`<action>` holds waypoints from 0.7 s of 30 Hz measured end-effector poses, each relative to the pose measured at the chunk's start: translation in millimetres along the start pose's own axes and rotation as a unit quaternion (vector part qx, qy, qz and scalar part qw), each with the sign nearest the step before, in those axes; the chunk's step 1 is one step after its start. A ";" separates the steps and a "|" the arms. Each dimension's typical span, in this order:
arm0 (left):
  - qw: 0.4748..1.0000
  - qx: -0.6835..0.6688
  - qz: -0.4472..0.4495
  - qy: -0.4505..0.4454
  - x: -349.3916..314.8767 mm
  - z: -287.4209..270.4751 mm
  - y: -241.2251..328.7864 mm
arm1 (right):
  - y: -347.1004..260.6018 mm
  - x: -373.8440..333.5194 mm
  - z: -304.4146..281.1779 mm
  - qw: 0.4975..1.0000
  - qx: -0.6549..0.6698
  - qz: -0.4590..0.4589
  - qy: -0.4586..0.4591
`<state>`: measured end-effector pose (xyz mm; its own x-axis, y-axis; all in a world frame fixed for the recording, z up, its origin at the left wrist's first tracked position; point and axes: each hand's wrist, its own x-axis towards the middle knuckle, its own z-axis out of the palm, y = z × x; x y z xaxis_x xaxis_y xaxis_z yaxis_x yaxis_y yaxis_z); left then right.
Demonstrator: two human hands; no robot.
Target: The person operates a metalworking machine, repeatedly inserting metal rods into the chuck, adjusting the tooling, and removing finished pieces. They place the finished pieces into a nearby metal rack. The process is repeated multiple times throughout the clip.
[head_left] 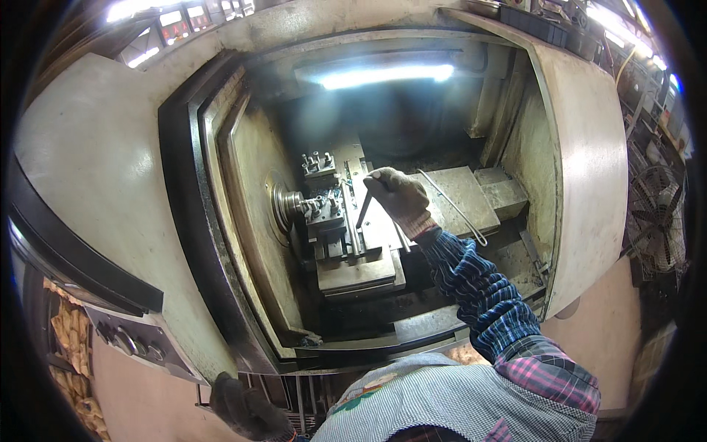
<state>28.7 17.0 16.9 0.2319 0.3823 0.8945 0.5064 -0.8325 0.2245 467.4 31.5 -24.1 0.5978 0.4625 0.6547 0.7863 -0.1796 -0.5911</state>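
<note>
Grey-gloved right hand (398, 195), fingers curled closed around upper end of slim dark bar (364, 210). Bar slanted down toward near left, over bright metal slide (379, 236); contact at lower tip unclear. Just left, bolted tool block (324, 211); farther left, round spindle (282, 202). Right of hand, thin looped rod (456, 210) lying across flat grey cover (471, 190). Far side, lit tube lamp (387, 76). Near left, dark-gloved left hand (247, 409), fingers bent, beside pale machine housing (195, 342); grip or load, cannot tell.
</note>
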 end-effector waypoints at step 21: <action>0.988 -0.063 0.101 -0.101 44.4 81.2 16.1 | 131.0 -35.4 112.0 0.965 0.003 0.182 -0.187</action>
<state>114.6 53.1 28.9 0.4851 0.2644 0.8335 0.3281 -0.9386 0.1067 531.7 88.8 -177.6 0.7354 0.6509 0.1884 0.5335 -0.3848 -0.7532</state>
